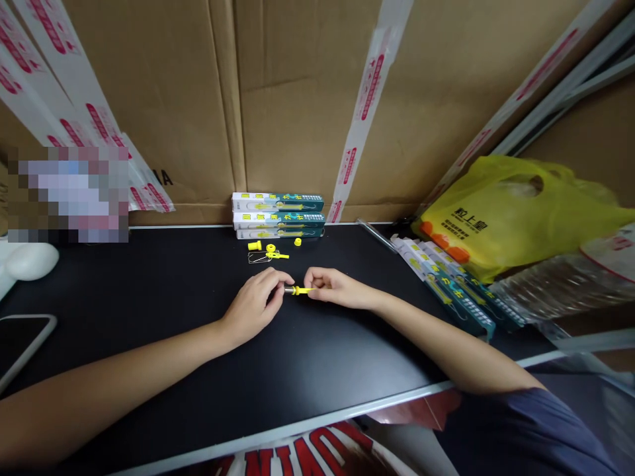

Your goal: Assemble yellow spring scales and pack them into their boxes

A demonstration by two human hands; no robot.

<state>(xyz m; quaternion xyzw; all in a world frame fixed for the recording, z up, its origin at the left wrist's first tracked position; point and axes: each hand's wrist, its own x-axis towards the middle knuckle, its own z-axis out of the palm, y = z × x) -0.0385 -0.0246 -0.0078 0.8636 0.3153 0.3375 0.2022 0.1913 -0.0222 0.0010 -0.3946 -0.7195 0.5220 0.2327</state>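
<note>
Over the middle of the black table, both hands meet on a small spring scale part (299, 291), a yellow plastic stem with a dark metallic-looking end. My left hand (256, 301) is closed, pinching the dark end between thumb and fingers. From the other side, my right hand (333, 288) is closed on the yellow tip, its fingers curled. Just behind the hands lie a yellow cap (254, 246), a yellow ring (270, 248), a smaller yellow cap (297, 242), a yellow stem (278, 256) and bent wire hooks (258, 258).
Stacked printed boxes (278, 218) stand against the cardboard wall (297, 119). More boxes (441, 281), a metal spring (377, 235) and a yellow plastic bag (506, 211) are on the right. A phone (24, 344) lies at the left. The table's pale front edge (297, 430) runs nearby.
</note>
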